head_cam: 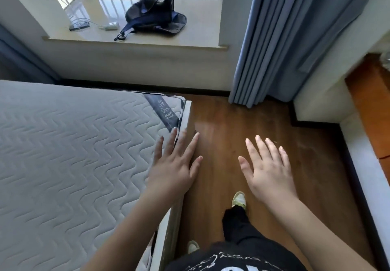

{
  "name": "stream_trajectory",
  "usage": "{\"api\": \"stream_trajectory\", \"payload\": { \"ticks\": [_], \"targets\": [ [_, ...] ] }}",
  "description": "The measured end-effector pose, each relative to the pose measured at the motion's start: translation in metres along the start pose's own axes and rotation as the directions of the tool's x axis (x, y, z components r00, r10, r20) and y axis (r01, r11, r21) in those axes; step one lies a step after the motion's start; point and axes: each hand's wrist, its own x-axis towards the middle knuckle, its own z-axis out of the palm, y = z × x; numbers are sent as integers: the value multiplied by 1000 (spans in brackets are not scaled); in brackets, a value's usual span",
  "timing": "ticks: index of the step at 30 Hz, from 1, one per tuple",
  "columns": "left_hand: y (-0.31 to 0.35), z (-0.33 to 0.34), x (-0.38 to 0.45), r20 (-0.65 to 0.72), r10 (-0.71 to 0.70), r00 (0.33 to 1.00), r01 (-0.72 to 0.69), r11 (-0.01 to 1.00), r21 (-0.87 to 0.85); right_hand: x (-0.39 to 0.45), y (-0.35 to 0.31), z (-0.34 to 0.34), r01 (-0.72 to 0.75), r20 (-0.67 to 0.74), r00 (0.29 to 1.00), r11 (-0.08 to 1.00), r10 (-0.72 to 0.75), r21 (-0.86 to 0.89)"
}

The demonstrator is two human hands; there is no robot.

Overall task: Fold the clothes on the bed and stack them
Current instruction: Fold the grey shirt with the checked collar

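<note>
The bed (63, 148) fills the left side, a bare grey quilted mattress with a dark label strip near its far corner. No clothes show on the part of the mattress in view. My left hand (177, 165) hovers over the bed's right edge, palm down, fingers spread and straight, holding nothing. My right hand (268, 167) is held out over the wooden floor to the right of the bed, fingers spread as well, empty.
A dark backpack (154, 15) and a white charger with cables (109, 26) lie on the window sill at the back. Blue curtains (295, 38) hang at the right. Wooden floor (242, 118) runs between bed and wall. My legs and shoes (239, 200) stand beside the bed.
</note>
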Motion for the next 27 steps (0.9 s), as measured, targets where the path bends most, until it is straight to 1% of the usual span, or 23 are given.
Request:
{"api": "stream_trajectory", "payload": {
  "ticks": [3, 5, 9, 11, 13, 15, 18, 22, 25, 27],
  "targets": [
    [25, 3, 60, -36, 24, 999, -23, 1000, 17, 50, 21, 0, 24, 6, 1000, 998, -24, 58],
    [41, 1, 98, -31, 37, 999, -36, 999, 39, 85, 35, -3, 35, 9, 999, 997, -36, 76],
    [65, -10, 164, -7, 10, 1000, -10, 999, 33, 149, 59, -20, 78, 10, 997, 992, -79, 97],
    [70, -18, 197, -14, -18, 1000, 19, 999, 38, 188, 64, -33, 108, 1, 994, 990, -108, 91],
    [70, -23, 227, 8, -49, 999, 49, 998, 24, 226, 65, -42, 155, -3, 988, 984, -155, 92],
    [63, -26, 252, -6, -79, 997, 79, 997, 14, 262, 61, -47, 172, -9, 985, 979, -172, 106],
    [37, -22, 288, -29, -126, 992, 126, 992, 0, 314, 42, -46, 232, 27, 971, 967, -236, 106],
    [-11, -10, 338, -45, -189, 981, 189, 982, -16, 385, 4, -38, 315, 42, 948, 949, -316, 16],
    [-47, -2, 374, -54, -260, 964, 260, 965, -20, 432, -30, -44, 374, 23, 927, 926, -373, -58],
    [-72, -1, 395, -42, -297, 954, 295, 954, -44, 461, -50, -52, 416, 40, 909, 906, -414, -78]
  ]
}}
